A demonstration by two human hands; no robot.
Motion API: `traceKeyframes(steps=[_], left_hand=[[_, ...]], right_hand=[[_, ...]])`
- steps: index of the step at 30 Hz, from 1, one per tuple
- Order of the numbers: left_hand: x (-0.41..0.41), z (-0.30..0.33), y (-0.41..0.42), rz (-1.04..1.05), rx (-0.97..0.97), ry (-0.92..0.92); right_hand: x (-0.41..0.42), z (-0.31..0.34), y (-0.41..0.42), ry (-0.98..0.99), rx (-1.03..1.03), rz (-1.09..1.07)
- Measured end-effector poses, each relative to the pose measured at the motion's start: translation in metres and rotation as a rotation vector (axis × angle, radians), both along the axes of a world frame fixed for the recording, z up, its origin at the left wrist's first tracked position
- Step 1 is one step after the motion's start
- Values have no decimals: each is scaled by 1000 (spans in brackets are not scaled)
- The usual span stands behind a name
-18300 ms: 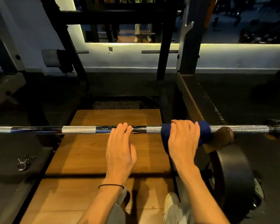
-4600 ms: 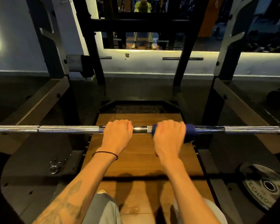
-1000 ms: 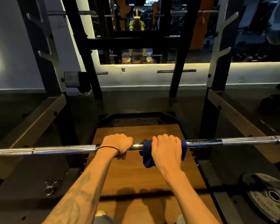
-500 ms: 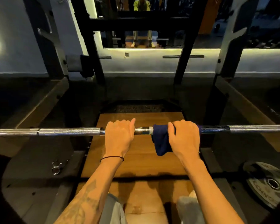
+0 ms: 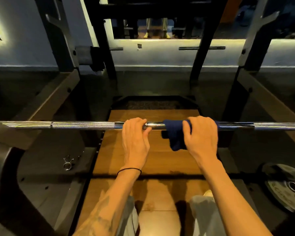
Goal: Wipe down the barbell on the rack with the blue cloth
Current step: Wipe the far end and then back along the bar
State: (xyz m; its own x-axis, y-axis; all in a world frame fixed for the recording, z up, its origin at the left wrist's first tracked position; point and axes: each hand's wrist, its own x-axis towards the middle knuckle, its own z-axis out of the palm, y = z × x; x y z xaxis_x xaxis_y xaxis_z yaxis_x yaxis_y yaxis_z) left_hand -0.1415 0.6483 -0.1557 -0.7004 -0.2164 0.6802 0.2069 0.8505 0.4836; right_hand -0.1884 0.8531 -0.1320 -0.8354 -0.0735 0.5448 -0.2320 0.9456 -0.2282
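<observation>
Right hand (image 5: 201,133) wraps blue cloth (image 5: 174,133) around level, left-to-right barbell (image 5: 83,125); left hand (image 5: 134,135) grips it.

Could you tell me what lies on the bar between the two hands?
In the head view, only bare chrome barbell between the left hand and the dark blue cloth.

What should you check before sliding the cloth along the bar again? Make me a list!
1. Cloth wrapped on the bar: ok, it drapes over the bar with a tail hanging below.
2. Right hand grips the cloth: ok, fingers curl over it.
3. Left hand steadies the bar: ok, fingers curl over bare steel beside the cloth.
4. Gap between the hands: ok, a short shiny stretch shows.
5. Bar seated on the rack: cannot tell, both ends run out of view.
6. Path rightward free: ok, nothing sits on the bar there.
</observation>
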Motion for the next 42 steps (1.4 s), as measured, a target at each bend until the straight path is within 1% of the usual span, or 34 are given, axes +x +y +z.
traceKeyframes(steps=[2,3,4,6,7,9,10,12,14,15,17,19,20,21,23,25,27,28,30,32,34,36,37,40,42], left_hand=[[2,2,2,6,2,-16],[4,2,2,6,1,-13],[5,3,4,2,-3,-9],[6,9,2,22,-17,-28],[4,14,-2,52,-55,-52],[-5,27,-11,131,-194,-109],[-12,36,-16,154,-269,-138],[-27,56,-20,148,-357,-240],[-37,67,-17,156,-436,-400],[-40,66,-15,154,-554,-472],[-41,63,-13,115,-787,-586],[-41,63,-15,68,-869,-641],[-41,63,-15,57,-892,-645],[-42,63,-14,67,-905,-635],[-41,61,-13,97,-888,-593],[-38,52,-16,124,-872,-512],[-33,45,-20,109,-856,-452],[-32,44,-21,109,-836,-432],[-30,41,-17,153,-748,-376],[-26,39,-11,202,-558,-307],[-23,35,-7,196,-394,-263],[-20,30,-4,184,-310,-241],[-19,27,-4,168,-270,-232],[-17,22,-5,77,-163,-201],[-15,22,-9,49,-142,-212]], right_hand=[[3,0,-13,5,-100,-154],[4,1,-27,0,-121,-191],[6,0,-42,-11,-86,-183],[14,-6,-71,-13,20,-13],[17,-9,-77,2,29,99],[13,-6,-65,37,30,251],[8,-3,-52,44,44,278],[1,0,-20,47,44,215],[-1,0,7,51,7,57],[1,-1,12,59,-29,-9],[4,-2,3,71,-99,-133],[6,1,-22,60,-156,-235],[7,2,-39,38,-148,-231],[11,2,-57,12,-105,-182],[19,-5,-86,-21,-11,15],[19,-5,-87,9,-2,186],[11,-3,-61,39,10,227],[7,-2,-42,46,16,198],[-1,-2,-6,62,5,59],[-1,-6,11,99,-91,-98],[3,-12,0,90,-207,-224],[11,-10,-29,61,-258,-249],[14,-9,-47,46,-235,-186],[27,-7,-89,10,-38,95],[23,-5,-85,25,-13,209]])
